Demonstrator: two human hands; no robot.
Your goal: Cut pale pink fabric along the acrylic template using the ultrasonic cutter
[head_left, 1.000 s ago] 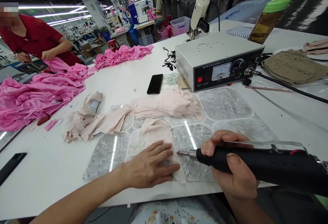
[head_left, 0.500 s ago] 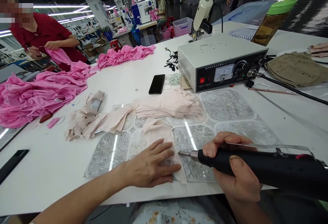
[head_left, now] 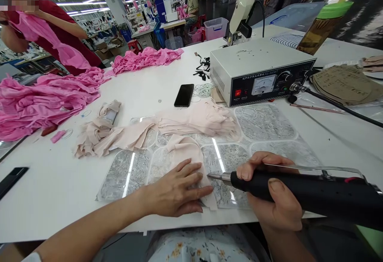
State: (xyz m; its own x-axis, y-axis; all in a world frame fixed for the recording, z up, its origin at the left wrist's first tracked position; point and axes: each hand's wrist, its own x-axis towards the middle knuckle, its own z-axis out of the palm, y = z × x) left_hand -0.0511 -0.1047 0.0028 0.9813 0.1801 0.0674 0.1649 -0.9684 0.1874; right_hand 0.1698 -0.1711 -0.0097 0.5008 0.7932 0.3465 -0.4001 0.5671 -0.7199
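Observation:
My left hand point(head_left: 176, 190) lies flat with fingers spread, pressing a pale beige fabric piece point(head_left: 187, 146) onto a clear-edged, grey-patterned mat point(head_left: 119, 174). My right hand point(head_left: 278, 198) is wrapped round a thick black handheld ultrasonic welder point(head_left: 323, 194) with a long metal lever on top. Its pointed metal tip sits at the right edge of the fabric, close to my left fingers; whether it touches the cloth I cannot tell. Behind my left hand a fanned stack of beige fabric pieces point(head_left: 197, 120) rests on the mat.
A grey control box point(head_left: 260, 70) stands at the back right, its black cable point(head_left: 344, 104) running right. Beyond the beige stack lies a phone point(head_left: 183, 95). Pink fabric point(head_left: 38, 102) is heaped at left, where a co-worker in red point(head_left: 56, 26) stands. A green-lidded bottle point(head_left: 324, 26) stands far right.
The co-worker has lifted a length of pink fabric higher and to the left. My hands, the beige piece and the welder tip keep nearly the same places; the view has shifted slightly.

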